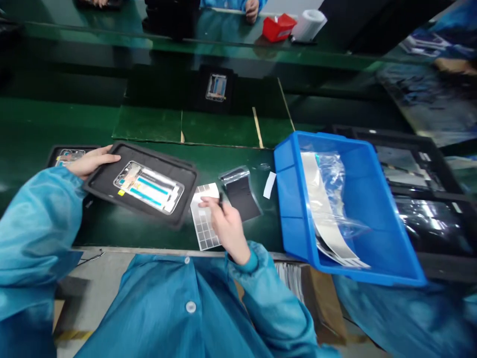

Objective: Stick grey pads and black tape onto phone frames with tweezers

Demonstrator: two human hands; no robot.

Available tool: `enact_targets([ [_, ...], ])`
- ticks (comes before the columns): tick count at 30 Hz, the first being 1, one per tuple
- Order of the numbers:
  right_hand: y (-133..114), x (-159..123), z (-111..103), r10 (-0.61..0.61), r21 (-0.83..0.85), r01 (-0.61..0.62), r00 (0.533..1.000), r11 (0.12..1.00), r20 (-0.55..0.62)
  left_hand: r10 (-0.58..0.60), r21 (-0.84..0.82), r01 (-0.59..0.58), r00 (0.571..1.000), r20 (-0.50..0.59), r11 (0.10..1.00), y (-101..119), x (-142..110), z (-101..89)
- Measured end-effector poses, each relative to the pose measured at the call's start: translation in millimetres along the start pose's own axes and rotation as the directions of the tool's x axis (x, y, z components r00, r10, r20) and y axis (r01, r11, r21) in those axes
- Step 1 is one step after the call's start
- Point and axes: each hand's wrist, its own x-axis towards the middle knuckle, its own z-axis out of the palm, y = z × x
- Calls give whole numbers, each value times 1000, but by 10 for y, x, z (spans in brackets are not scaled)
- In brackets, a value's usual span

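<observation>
My left hand (93, 161) grips the left edge of a black foam tray (104, 184), lifted and tilted above the bench. In this tray lies a phone's inner frame (149, 188) with blue strips and a yellow tab. My right hand (229, 223) is closed over a white sheet of grey square stickers (204, 226), its fingertips near the upper part. A thin black tool (221, 200) sticks up between those fingers; most of it is hidden, so its kind is unclear. Right of the sheet is a clear bag (242, 194) with something dark inside.
A blue bin (294, 199) with sticker sheets and plastic bags stands to the right, beside a white paper slip (269, 185). Another black tray (55, 154) sits behind my left hand. Farther off are a tray with a phone frame (216, 87), a red box (278, 28) and a co-worker's hand (252, 10).
</observation>
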Motion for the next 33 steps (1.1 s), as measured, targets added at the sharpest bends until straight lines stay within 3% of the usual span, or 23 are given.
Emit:
enact_targets([
  [1, 68, -92, -99, 44, 90, -41, 998, 995, -40, -114, 68, 108, 989, 99, 992, 65, 31, 15],
  [2, 142, -165, -207, 60, 151, -46, 994, 988, -87, -240, 166, 209, 950, 198, 964, 121, 62, 64],
  [4, 282, -260, -413, 91, 170, -61, 980, 984, -175, -469, 379, 342, 823, 320, 860, 201, 122, 261],
  [6, 381, -298, -567, 128, 198, -94, 977, 976, -170, -599, 514, 398, 737, 314, 760, 241, 187, 540],
  [8, 420, -297, -648, 131, 236, -108, 988, 966, -85, -646, 591, 401, 708, 286, 701, 249, 260, 817],
  [10, 408, -265, -666, 84, 208, -82, 996, 975, -2, -608, 673, 271, 722, 331, 688, 235, 327, 1023],
  [12, 363, -210, -642, 32, 131, -39, 998, 991, 50, -480, 722, 18, 759, 441, 692, 199, 346, 1145],
  [16, 276, -48, -526, -96, 55, 90, 989, 994, 115, -5, 554, -390, 814, 581, 736, 39, 52, 1324],
  [18, 269, 38, -452, -152, 24, 150, 978, 988, 142, 183, 453, -540, 761, 622, 709, -91, -236, 1482],
  [19, 278, 77, -418, -166, 2, 167, 975, 986, 147, 211, 432, -623, 697, 685, 652, -166, -380, 1581],
  [21, 317, 141, -359, -167, -47, 175, 976, 983, 138, 165, 391, -735, 557, 814, 554, -320, -608, 1790],
  [23, 374, 181, -323, -162, -85, 173, 979, 981, 127, 82, 391, -789, 482, 872, 474, -454, -717, 1966],
  [26, 452, 200, -302, -201, -113, 220, 967, 969, 156, -29, 435, -862, 443, 896, 260, -559, -703, 2097],
  [29, 489, 200, -294, -264, -129, 290, 946, 948, 188, -111, 424, -904, 416, 902, 60, -546, -653, 2112],
  [33, 489, 210, -282, -318, -120, 346, 926, 930, 203, -148, 433, -901, 426, 892, 18, -487, -665, 2114],
])
